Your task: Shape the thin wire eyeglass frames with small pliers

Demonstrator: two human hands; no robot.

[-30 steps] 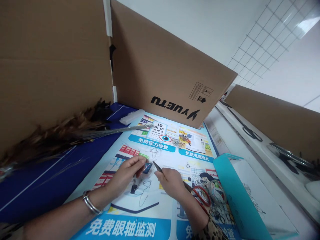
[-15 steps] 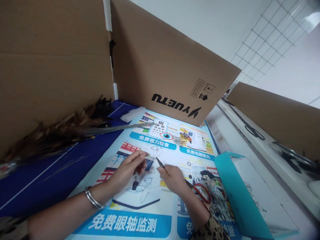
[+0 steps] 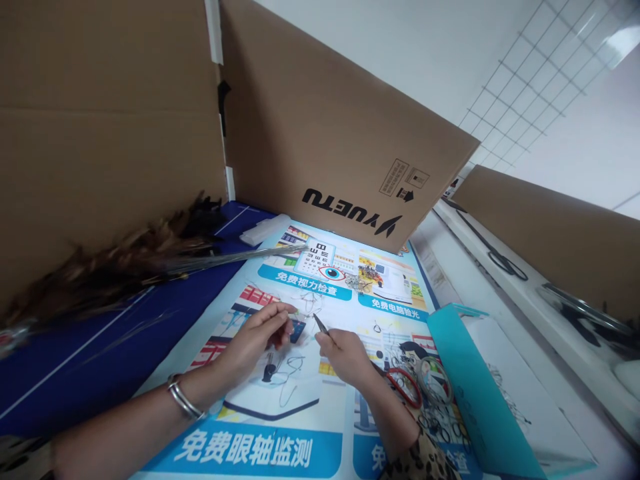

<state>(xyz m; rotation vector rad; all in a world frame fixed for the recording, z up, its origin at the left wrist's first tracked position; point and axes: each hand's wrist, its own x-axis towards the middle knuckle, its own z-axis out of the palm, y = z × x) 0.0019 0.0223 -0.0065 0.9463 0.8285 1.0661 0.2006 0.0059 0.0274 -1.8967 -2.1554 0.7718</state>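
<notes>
My left hand is closed in a pinch above the printed sheet, thumb and forefinger together. A fine wire or thread, hard to make out, runs from its fingertips. My right hand grips a slim, dark, pointed tool like tweezers. The tool's tip points at the wire, just right of my left fingertips; whether they touch I cannot tell. Thin loops of wire lie on the sheet below the hands.
Red-handled scissors, a ring-shaped roll and several small loops sit right of my right wrist. A teal box stands further right. Brown feathers and thin rods lie left. Cardboard panels rise behind.
Both hands stay almost in place. The right hand's tool tip looks slightly shifted beside the left fingertips; the view moves a little.
</notes>
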